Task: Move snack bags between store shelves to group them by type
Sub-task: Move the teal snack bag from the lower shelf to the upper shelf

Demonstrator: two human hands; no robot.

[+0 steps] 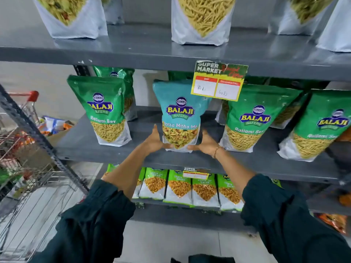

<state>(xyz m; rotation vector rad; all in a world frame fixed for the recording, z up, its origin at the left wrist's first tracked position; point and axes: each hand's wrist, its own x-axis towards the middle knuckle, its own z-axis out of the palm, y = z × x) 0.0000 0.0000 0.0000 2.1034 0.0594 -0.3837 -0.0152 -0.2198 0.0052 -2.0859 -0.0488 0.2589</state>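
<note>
Below the yellow price tag (pixel 219 80), both hands are cupping the teal snack bag (pixel 180 114) upright on the middle shelf (pixel 79 145), left hand (pixel 156 138) and right hand (pixel 206 143) pressing its lower corners. Probably light, crinkly and crushable, it is best gripped low.

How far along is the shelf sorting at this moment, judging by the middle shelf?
Looks done: green Ratlami Sev bags stand grouped on the middle shelf, left and right. In hand: the left hand and right hand clasp the base of the teal Khatta Mitha Mix bag, the odd one in that row. Left: moving it to its own kind; no matching teal bags are in view.
</note>
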